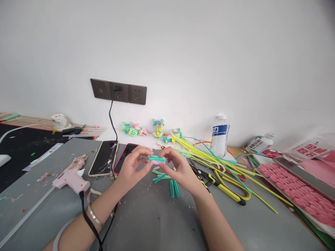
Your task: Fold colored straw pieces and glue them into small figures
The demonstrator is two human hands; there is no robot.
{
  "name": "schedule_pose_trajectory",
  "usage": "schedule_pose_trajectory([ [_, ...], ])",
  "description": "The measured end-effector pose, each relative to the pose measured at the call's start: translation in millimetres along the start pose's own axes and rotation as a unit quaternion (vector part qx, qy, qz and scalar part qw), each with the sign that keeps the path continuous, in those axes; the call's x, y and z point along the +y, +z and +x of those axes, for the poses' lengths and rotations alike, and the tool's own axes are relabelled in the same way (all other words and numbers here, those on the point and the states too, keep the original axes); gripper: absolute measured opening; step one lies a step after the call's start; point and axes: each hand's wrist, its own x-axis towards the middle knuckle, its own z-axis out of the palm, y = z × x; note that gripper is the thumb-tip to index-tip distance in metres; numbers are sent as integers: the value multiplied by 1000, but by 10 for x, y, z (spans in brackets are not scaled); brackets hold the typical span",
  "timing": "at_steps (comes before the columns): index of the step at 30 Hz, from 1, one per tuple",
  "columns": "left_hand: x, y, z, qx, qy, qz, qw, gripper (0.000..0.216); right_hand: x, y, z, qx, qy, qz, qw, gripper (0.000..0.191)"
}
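Between my two hands, above the grey mat, is a small bundle of pipe cleaner pieces point(157, 159), teal on top and pinkish below. My left hand point(136, 163) pinches its left end with thumb and fingers. At the other end, my right hand point(176, 164) grips it the same way. Just under the hands lie short teal and green pipe cleaner pieces point(160, 177). Two more teal pieces point(174, 188) rest side by side, nearer to me. Part of the bundle is hidden by the fingertips.
A pink glue gun point(72, 176) and its black cord lie left, beside two phones point(103, 158). Right are pliers point(222, 188), long yellow pipe cleaners point(201, 148), a bottle point(220, 137) and pink knitted material point(295, 191). Small pipe cleaner figures point(158, 129) stand by the wall.
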Motion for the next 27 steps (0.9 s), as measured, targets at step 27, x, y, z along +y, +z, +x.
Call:
schedule_pose_trajectory([
  [27,-56,-31,20,-11,29,14,999,8,2,-2,3,30,-57,-81,995,11],
])
